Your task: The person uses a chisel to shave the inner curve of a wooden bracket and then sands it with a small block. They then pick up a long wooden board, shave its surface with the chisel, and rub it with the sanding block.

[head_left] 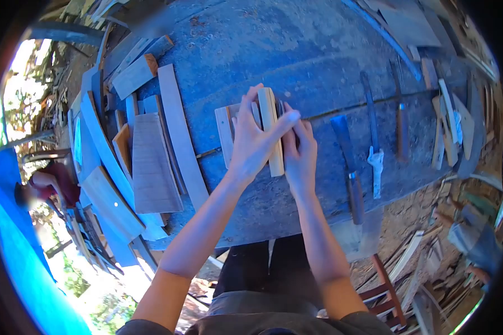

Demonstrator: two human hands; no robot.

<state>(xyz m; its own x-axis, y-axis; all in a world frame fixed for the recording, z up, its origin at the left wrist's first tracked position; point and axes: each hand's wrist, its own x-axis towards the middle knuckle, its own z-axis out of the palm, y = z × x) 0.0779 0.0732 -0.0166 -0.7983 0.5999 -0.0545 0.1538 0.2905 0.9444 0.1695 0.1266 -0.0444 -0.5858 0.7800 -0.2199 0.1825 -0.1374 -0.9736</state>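
Above the worktable (235, 50), both my hands are around a short, pale wooden strip (271, 128) that stands out lengthwise between them. My left hand (250, 134) grips it from the left, with the thumb laid across it to the right. My right hand (300, 153) is closed against its right side, its fingertips partly hidden. A narrow dark edge shows beside the strip near the right fingers; I cannot make out what it is. Just left of my left hand lies a flat, light board piece (224, 131), partly covered by the hand.
Several boards, among them a wide plank (153, 167) and a long narrow slat (181, 134), lie on the left. To the right are a wood-handled chisel (354, 190), a tool with a white-wrapped handle (376, 167) and another wood-handled tool (402, 131). Two people sit farther off.
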